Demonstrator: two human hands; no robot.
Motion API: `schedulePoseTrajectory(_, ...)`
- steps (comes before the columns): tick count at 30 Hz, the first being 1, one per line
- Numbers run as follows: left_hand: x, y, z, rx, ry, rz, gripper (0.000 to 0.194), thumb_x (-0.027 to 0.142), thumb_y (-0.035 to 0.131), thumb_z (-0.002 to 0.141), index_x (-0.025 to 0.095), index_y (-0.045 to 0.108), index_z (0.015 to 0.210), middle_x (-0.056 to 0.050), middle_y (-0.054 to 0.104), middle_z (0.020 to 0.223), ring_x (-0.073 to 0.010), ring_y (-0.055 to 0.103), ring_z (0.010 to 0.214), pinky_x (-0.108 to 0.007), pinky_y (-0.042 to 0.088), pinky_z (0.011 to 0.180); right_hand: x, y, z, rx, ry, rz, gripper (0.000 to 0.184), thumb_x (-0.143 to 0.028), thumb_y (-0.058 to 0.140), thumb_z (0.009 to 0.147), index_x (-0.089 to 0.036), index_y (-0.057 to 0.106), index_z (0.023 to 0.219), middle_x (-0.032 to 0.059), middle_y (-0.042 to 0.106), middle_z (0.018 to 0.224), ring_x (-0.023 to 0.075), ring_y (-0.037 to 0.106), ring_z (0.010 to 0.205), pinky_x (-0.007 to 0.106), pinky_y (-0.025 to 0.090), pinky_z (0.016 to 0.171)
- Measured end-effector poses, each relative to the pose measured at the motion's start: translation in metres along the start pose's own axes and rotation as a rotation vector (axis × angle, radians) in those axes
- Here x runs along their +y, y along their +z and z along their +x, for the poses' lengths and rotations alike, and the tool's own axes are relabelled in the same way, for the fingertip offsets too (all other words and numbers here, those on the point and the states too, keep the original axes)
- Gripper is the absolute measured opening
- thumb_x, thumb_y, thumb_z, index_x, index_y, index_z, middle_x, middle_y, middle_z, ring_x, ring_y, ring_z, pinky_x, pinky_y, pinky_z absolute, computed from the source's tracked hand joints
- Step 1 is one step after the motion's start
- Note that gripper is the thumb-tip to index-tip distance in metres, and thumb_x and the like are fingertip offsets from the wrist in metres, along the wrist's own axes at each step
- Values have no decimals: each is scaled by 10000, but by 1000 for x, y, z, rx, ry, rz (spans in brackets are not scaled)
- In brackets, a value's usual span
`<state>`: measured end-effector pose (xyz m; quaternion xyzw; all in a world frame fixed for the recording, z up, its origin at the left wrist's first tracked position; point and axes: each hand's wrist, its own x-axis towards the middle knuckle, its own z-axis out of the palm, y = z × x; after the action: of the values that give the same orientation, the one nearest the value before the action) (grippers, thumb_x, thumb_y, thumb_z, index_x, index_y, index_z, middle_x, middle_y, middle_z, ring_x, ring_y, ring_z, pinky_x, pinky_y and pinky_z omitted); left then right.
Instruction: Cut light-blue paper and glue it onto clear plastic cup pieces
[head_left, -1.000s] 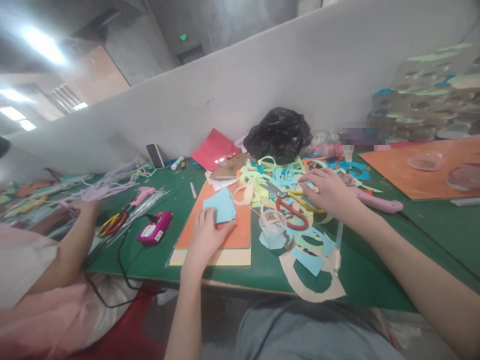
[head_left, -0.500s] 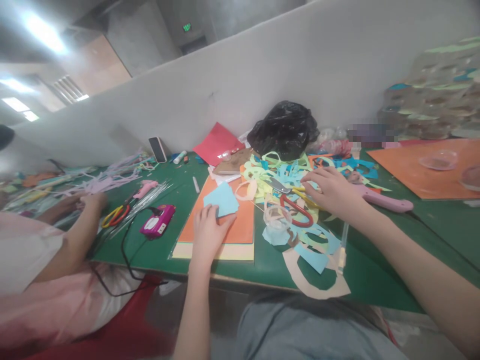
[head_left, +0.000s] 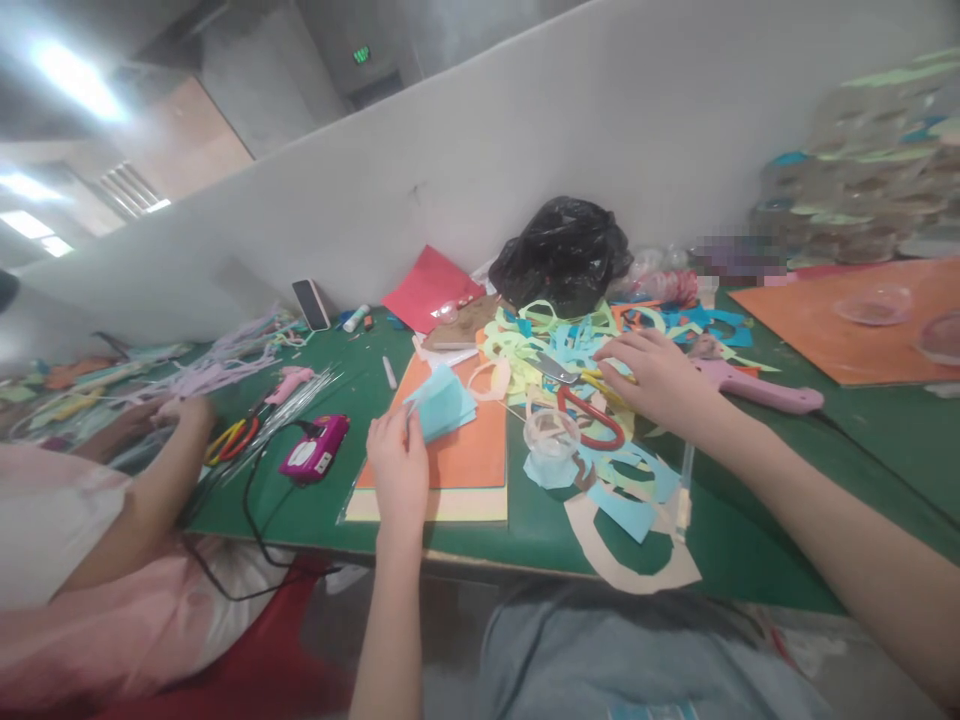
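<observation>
My left hand (head_left: 397, 455) pinches the left edge of a light blue sheet of paper (head_left: 442, 405), which is lifted at that side. Beneath lie orange sheets (head_left: 469, 460) with pale yellow ones under them, in a clear sleeve. On the right, my right hand (head_left: 652, 378) has its fingers curled over the yellow handle of a pair of scissors (head_left: 592, 418). The other handle loop is red, and the blades point up and left among paper scraps. A clear plastic cup (head_left: 551, 432) stands just in front of the scissors.
Coloured paper offcuts (head_left: 637, 510) spread across the green table (head_left: 540, 550). A pink glue gun (head_left: 772, 390) lies to the right, a black plastic bag (head_left: 562, 255) at the back. A magenta device (head_left: 315, 448) with a cable lies left, near a co-worker's arm (head_left: 161, 465).
My left hand has shifted left from the front of the blue paper to its left edge and raised that edge. The right hand stays at the scissors.
</observation>
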<state>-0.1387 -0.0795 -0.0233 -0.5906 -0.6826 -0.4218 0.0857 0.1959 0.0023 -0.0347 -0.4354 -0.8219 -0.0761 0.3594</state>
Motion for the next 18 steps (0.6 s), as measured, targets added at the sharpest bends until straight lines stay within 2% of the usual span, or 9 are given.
schedulePoseTrajectory(2, 4, -2, -1, 65, -102, -94, 297, 383, 467, 952, 206, 681, 1055, -100, 721, 1050, -237, 648, 1000, -371, 483, 953, -3, -2, 1, 15, 12, 9, 274, -282, 412, 988, -182, 667, 1005, 106, 694, 1046, 286, 595, 1008, 490, 467, 937)
schedulePoseTrajectory(5, 8, -4, -2, 98, -213, -214, 316, 423, 510, 934, 205, 656, 1111, -78, 720, 1054, -206, 660, 955, -312, 510, 860, -12, -9, 3, 90, 39, 28, 264, -274, 418, 981, -208, 655, 1078, 108, 677, 1089, 294, 584, 1036, 492, 476, 929)
schedulePoseTrajectory(8, 8, -5, -2, 170, -196, -296, 315, 423, 529, 934, 196, 633, 1126, -73, 710, 1085, -191, 657, 993, -283, 496, 872, -23, -18, 6, 169, 66, 54, 252, -270, 421, 983, -223, 638, 1103, 106, 665, 1097, 291, 576, 1042, 488, 477, 934)
schedulePoseTrajectory(10, 8, -7, -2, 206, -175, -297, 292, 406, 493, 956, 191, 625, 1102, -64, 703, 1042, -174, 651, 948, -265, 488, 848, -30, -22, 7, 198, 76, 63, 250, -273, 419, 991, -219, 626, 1119, 111, 658, 1107, 290, 569, 1056, 484, 474, 949)
schedulePoseTrajectory(13, 9, -9, -1, 213, -169, -252, 255, 367, 436, 978, 194, 609, 1050, -42, 677, 956, -155, 613, 846, -253, 473, 784, -34, -24, 8, 212, 76, 52, 252, -279, 421, 995, -207, 613, 1141, 123, 653, 1119, 300, 560, 1081, 490, 469, 960)
schedulePoseTrajectory(18, 9, -9, -2, 216, -201, -303, 206, 367, 481, 955, 190, 550, 1032, -28, 622, 889, -146, 592, 781, -252, 457, 730, -32, -21, 7, 208, 85, 36, 273, -274, 427, 984, -210, 597, 1188, 128, 652, 1126, 311, 569, 1086, 514, 477, 944)
